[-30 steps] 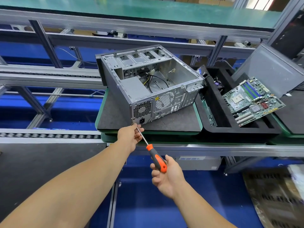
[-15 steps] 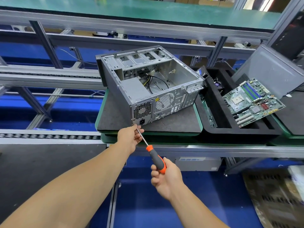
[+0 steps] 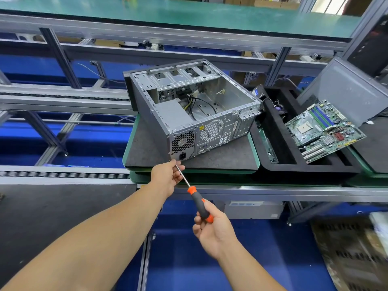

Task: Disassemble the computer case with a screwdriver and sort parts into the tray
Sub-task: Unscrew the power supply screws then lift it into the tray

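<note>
The step in hand looks like the removal of a screw at the lower rear corner of the computer case, beside the power supply, with the motherboard already out and lying in the tray.

Nearest the camera, the right hand is curled round the black and orange handle of the screwdriver, gripping it from below with the shaft angled up and to the left. Further out, the left hand pinches the bare metal shaft near its tip between thumb and fingers, steadying it against the corner of the case. The tip itself is hidden behind the fingers, so whether it sits in a screw head cannot be told.

The next move probably calls for turning the handle with the right hand while the left keeps the tip seated, then catching the loosened screw before it drops to the floor below the bench edge.

Beyond the hands, the computer case lies on its side on a grey mat, its open side upward, with loose cables and the power supply left inside. To its right stands the black foam tray, touching the mat's edge, and the motherboard rests tilted across its compartments.
</note>
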